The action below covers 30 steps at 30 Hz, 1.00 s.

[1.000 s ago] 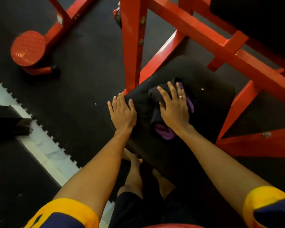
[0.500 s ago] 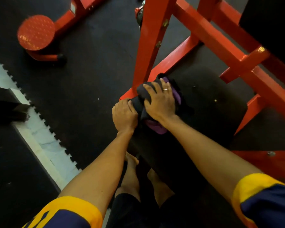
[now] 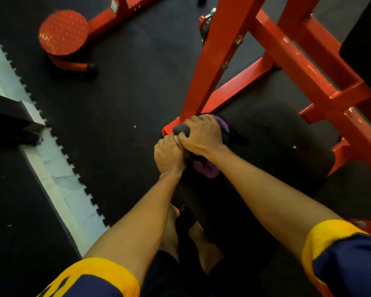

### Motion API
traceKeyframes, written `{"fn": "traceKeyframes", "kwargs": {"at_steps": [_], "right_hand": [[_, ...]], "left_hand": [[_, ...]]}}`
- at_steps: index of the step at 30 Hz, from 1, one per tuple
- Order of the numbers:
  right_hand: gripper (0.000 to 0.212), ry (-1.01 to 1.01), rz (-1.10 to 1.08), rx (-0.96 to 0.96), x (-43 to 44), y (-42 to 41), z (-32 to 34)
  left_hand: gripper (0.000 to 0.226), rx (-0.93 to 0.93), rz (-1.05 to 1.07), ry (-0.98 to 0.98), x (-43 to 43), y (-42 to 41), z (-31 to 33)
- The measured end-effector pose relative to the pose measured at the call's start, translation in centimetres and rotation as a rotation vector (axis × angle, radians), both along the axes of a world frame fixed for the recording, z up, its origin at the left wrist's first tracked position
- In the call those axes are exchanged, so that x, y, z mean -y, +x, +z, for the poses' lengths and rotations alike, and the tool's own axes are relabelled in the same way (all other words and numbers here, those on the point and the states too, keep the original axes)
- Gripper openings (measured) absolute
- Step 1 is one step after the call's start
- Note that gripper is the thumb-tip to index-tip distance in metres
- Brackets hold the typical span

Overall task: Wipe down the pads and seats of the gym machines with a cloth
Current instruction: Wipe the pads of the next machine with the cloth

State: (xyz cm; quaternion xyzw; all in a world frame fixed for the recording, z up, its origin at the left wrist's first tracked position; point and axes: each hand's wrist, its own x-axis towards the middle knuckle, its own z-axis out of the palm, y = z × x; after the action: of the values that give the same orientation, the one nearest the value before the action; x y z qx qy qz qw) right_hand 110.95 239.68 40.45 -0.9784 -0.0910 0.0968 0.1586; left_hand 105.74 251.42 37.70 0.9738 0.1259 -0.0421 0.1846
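My right hand clamps its fingers on the cloth upon the seat pad; my left hand is curled beside it, on what I cannot tell

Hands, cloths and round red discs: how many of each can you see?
Hands: 2, the left hand and the right hand
Cloth: 1
Round red disc: 1
Total: 4

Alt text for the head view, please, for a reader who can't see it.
Right hand grips a bunched purple cloth on the black seat corner, beside a red frame post. Left hand grips the seat edge, touching the right.
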Motion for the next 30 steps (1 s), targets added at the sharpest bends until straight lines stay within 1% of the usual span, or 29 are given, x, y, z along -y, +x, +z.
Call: {"fn": "traceKeyframes", "kwargs": {"at_steps": [1,2,4,6,9,11,13,16,19,22,25,26,27,30], "right_hand": [[0.059,0.014,0.056,-0.007,-0.7,-0.2,0.1],[0.06,0.01,0.101,-0.003,-0.7,-0.1,0.2],[0.063,-0.035,0.136,0.004,0.8,0.9,0.3],[0.058,-0.099,0.07,-0.006,2.8,2.3,0.1],[0.049,-0.141,-0.082,-0.006,2.9,2.8,-0.3],[0.044,-0.122,-0.164,0.003,0.6,1.9,-0.2],[0.043,-0.035,-0.174,0.067,-1.9,-0.4,-0.2],[0.053,0.08,-0.062,0.126,-2.3,-4.8,-0.8],[0.058,0.102,0.011,0.213,1.1,-5.9,-1.6],[0.06,0.01,-0.099,0.177,3.2,-4.6,-1.6],[0.059,-0.03,-0.295,0.144,-0.7,-4.7,-1.0],[0.058,-0.016,-0.312,0.14,-2.6,-5.3,-0.8],[0.057,0.012,-0.276,0.14,-4.3,-6.0,-0.8],[0.05,0.102,0.003,0.157,-5.4,-7.8,-1.2]], "left_hand": [[0.017,-0.016,-0.024,0.02,-0.1,-0.1,0.0],[0.019,-0.02,-0.028,0.013,-0.3,-0.1,0.0],[0.03,-0.01,-0.014,-0.043,-0.5,0.3,0.5],[0.038,-0.027,-0.006,-0.088,-1.0,0.7,0.9],[0.043,-0.143,-0.024,-0.166,-2.2,1.7,1.1],[0.044,-0.187,-0.029,-0.188,-2.8,2.2,0.9],[0.044,-0.237,-0.014,-0.229,-3.5,2.5,0.6],[0.038,-0.353,0.021,-0.397,-4.6,2.9,0.2],[0.044,-0.384,0.08,-0.565,-5.2,3.4,-0.2],[0.039,-0.395,0.175,-0.769,-5.3,3.5,-0.4],[0.033,-0.362,0.262,-0.892,-5.4,3.3,-0.3],[0.032,-0.349,0.294,-0.903,-5.5,3.1,-0.5],[0.03,-0.331,0.317,-0.893,-5.7,2.8,-0.5],[0.026,-0.277,0.4,-0.885,-6.2,1.0,-0.7]]}}
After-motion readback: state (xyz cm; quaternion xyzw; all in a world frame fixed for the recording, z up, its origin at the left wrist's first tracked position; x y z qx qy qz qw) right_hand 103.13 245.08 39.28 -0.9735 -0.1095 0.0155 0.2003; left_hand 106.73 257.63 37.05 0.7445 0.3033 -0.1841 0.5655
